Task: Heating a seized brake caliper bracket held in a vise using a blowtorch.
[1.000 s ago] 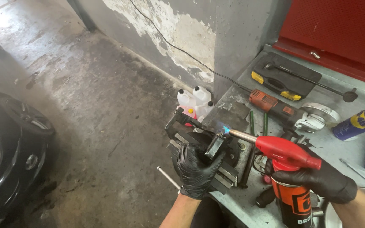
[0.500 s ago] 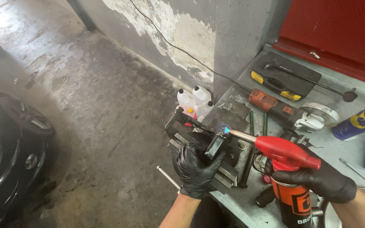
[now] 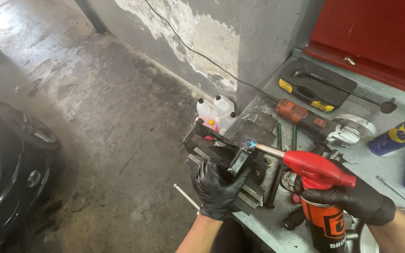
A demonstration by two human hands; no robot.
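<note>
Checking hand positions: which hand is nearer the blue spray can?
Right. The right hand grips the torch canister just below-left of the blue spray can; the left hand is at the vise, farther left.

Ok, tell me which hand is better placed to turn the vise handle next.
Left, probably. The left hand already rests on the metal part clamped in the vise, beside its handle. The right hand is occupied gripping the torch, flame at the part.

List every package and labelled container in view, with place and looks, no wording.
Torch can: in right hand, orange cylinder, black label, red head.
Spray can: lying on bench, far right, blue and yellow.
Jugs: floor by wall, white plastic, dark caps.
Case: bench rear, black, yellow latches.
</note>
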